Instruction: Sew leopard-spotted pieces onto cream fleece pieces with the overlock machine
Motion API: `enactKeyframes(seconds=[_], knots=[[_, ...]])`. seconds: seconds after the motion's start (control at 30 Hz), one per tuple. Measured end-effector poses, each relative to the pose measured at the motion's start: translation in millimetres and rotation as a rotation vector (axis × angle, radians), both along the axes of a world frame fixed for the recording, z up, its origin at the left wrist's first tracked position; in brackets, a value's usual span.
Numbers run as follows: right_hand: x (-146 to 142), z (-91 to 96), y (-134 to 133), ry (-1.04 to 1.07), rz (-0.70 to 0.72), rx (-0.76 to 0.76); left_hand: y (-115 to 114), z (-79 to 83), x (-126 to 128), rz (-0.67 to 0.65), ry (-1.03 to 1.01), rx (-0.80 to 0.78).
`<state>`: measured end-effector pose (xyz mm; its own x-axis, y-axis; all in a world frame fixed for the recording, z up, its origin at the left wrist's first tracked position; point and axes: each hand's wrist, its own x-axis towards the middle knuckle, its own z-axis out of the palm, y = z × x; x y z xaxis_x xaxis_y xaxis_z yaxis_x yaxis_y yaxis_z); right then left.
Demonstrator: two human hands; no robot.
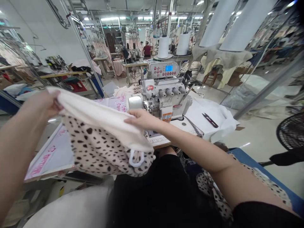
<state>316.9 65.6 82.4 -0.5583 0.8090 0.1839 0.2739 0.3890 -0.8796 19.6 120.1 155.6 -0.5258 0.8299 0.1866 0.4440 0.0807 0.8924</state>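
I hold a fabric piece stretched between both hands above the sewing table (54, 152). Its upper part is a cream band (99, 118) and below hangs leopard-spotted cloth (99, 148) with a white loop at its bottom edge. My left hand (41, 104) is closed on the band's left end. My right hand (140, 118) pinches the band's right side, just in front of the white overlock sewing machine (166, 95).
Black thread snips (210, 120) lie on white cloth right of the machine. More spotted fabric (237, 186) lies by my right arm on a blue surface. A black fan (291, 133) stands at the right. Thread cones (163, 47) sit behind the machine; other workstations and a person are far back.
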Motion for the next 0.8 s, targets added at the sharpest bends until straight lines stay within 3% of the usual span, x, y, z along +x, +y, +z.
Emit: enactKeyframes(seconds=[0.07,0.13,0.2,0.27,0.33,0.4,0.53,0.67,0.8], knots=[[0,-9.0,-28,0.045,0.129,-0.152,10,17.1,31,-0.037,0.215,0.227],[2,-37.4,-59,0.089,0.267,-0.314,13,9.1,74,-0.175,0.360,0.285],[7,-83.6,-88,0.033,0.310,-0.515,9,-21.2,121,-0.420,0.427,0.181],[15,-136.7,-110,0.030,0.246,-0.572,2,-58.5,158,-0.687,0.491,0.054],[25,-182.2,-126,0.014,0.132,-0.655,-5,-86.2,180,-0.844,0.532,0.015],[34,-211.0,-136,0.009,0.052,-0.699,-10,-97.3,189,-0.935,0.552,0.000],[44,-226.1,-143,0.013,0.034,-0.714,-18,-93.2,191,-0.958,0.535,-0.039],[48,-223.6,-139,0.015,0.061,-0.681,-15,-96.1,200,-0.824,0.519,-0.044],[59,-217.6,-124,0.093,0.045,-0.598,6,-102.1,216,-0.677,0.548,-0.059]])
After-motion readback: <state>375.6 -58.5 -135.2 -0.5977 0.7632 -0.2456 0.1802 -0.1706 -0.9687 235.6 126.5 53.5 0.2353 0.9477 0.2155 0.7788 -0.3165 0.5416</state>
